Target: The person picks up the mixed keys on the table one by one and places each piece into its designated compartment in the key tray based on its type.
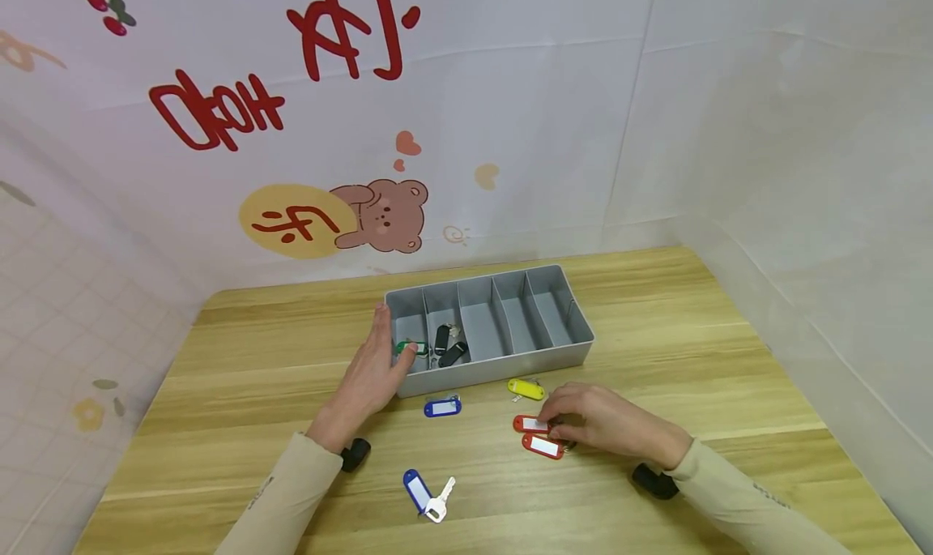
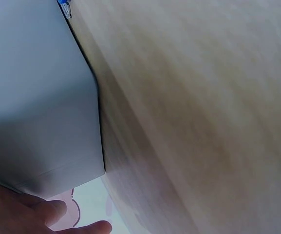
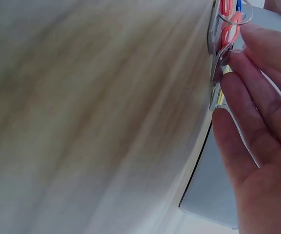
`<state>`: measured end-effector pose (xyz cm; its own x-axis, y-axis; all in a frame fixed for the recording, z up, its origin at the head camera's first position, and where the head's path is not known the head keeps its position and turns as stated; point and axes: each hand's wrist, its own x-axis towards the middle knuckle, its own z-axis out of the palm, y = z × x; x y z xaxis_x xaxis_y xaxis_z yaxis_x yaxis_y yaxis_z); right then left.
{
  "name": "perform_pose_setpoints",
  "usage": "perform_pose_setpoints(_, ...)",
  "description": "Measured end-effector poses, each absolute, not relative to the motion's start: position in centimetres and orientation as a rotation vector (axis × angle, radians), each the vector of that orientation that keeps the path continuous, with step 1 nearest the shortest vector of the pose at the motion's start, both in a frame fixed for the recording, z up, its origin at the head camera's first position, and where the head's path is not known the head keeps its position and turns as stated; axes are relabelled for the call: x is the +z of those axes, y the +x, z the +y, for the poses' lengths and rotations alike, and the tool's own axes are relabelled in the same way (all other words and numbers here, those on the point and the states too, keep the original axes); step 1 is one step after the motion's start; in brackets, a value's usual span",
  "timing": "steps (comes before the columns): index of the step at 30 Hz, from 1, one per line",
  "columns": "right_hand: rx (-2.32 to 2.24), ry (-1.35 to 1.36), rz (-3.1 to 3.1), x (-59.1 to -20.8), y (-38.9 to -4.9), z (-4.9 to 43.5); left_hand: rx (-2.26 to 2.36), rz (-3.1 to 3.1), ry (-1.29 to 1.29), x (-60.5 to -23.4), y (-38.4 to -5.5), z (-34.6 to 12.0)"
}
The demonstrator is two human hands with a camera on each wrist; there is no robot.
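- Left hand [image 1: 373, 370] is at about 8 o'clock on the long grey plastic-looking tray [image 1: 503, 369], fingers pretty straight along its end wall, thumb hooked over the rim. Can't tell if that thumb actually touches the oval green key tag with a white label [image 1: 419, 348] right under it.
- Right hand [image 1: 601, 417] is at the tray's 4 o'clock, half open, fingertips right at the rounded red key tag with a white label [image 1: 530, 424]. Can't tell if it's pinched.
- Second red tag [image 1: 543, 446] lies just beside it, at its 5 o'clock.
- Tray's a smooth rectangle, five slots in a row. Green tag's in the leftmost one; two glossy black key tags [image 1: 442, 340] share the next slot with some metal keys.
- Yellow tag [image 1: 526, 389] sits close to the tray at 5 o'clock, blue tag [image 1: 442, 407] at 7.
- Farther out at 7: another blue tag [image 1: 418, 490] with a shiny silver key [image 1: 436, 509].
- Tabletop [image 1: 291, 360] is streaky pale wood grain.
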<state>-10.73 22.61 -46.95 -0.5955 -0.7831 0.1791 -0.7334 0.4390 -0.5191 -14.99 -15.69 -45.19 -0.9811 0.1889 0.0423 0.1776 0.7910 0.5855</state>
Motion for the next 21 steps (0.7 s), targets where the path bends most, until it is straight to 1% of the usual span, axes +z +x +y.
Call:
perform_pose_setpoints(7, -0.875, -1.472, 2.575, -47.38, -11.12, 22.43, 0.959, 2.954, 0.304, -45.18, -14.99, -15.67)
perform_pose_setpoints(21, -1.021, -1.457, 2.618, -46.81, -10.94, 22.76, 0.962, 2.962, 0.312, -45.24, -14.89, -15.73)
